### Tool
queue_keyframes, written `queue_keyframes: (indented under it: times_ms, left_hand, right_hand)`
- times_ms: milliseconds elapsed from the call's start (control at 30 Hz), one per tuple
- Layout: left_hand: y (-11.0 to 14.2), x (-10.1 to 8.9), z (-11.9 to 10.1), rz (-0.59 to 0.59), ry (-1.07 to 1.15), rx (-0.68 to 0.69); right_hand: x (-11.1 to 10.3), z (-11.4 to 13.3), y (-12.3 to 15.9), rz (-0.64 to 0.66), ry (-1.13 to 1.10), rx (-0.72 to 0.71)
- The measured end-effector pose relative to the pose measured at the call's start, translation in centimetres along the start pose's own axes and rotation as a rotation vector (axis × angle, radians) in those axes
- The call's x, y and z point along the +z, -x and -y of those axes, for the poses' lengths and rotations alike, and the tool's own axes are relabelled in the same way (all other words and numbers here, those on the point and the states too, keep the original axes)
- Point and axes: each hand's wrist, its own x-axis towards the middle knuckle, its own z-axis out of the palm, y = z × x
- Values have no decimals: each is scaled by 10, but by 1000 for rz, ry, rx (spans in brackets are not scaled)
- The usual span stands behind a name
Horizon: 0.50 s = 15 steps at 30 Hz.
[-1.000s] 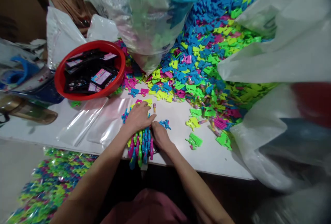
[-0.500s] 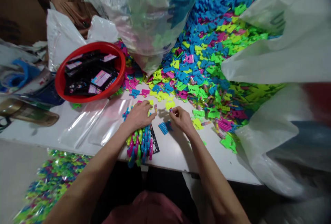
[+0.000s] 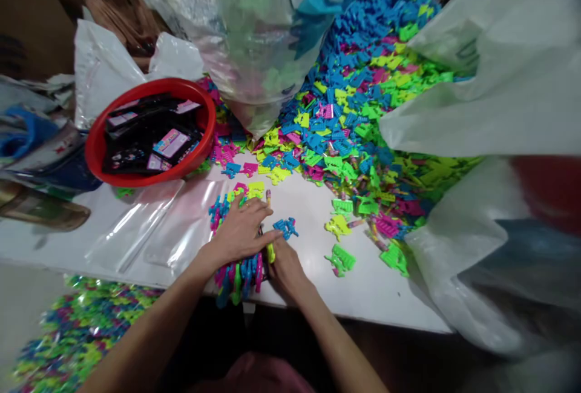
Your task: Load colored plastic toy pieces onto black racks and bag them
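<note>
My left hand (image 3: 242,223) lies palm down, fingers stretched out, across a row of blue, pink, green and yellow plastic pieces (image 3: 238,275) near the table's front edge. My right hand (image 3: 287,269) is at the right side of this row, its fingertips partly hidden under my left thumb. A yellow plastic piece (image 3: 271,252) shows at its fingers, standing against the row. Just beyond the hands lie a blue plastic piece (image 3: 285,227) and a small pink-and-yellow cylinder (image 3: 268,198). The black holder under the row is mostly covered.
A big heap of coloured plastic pieces (image 3: 354,108) spreads across the back right. Left stands a red basin (image 3: 209,138) with black packets, near clear plastic bags (image 3: 131,223). White sacks (image 3: 508,66) crowd the right; a full sack (image 3: 258,36) stands behind. Another person is at back left.
My right hand has moved left and toward me, from the middle of the table to the row. The yellow piece formerly beyond it has left its spot. My left hand stays over the row.
</note>
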Motion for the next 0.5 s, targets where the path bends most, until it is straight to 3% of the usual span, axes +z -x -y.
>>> queue_keyframes:
  times_ms: [133, 233, 300, 367, 400, 500]
  left_hand:
    - [-2, 3, 2, -2, -26, -18]
    - [-3, 2, 3, 2, -25, -38]
    - [-4, 1, 4, -4, -11, -38]
    - [-4, 1, 4, -9, 0, -38]
    - [-4, 1, 4, -13, 2, -42]
    - [-4, 4, 6, -33, 10, -47]
  right_hand:
    - [-1, 6, -5, 67, 166, 109]
    - [-39, -9, -35, 273, 63, -67]
    - [-77, -26, -75, 387, 75, -139]
    - [-113, -43, -125, 141, 400, 15]
    - [-126, -51, -151, 53, 458, 61]
    - [-147, -68, -211, -75, 523, 124]
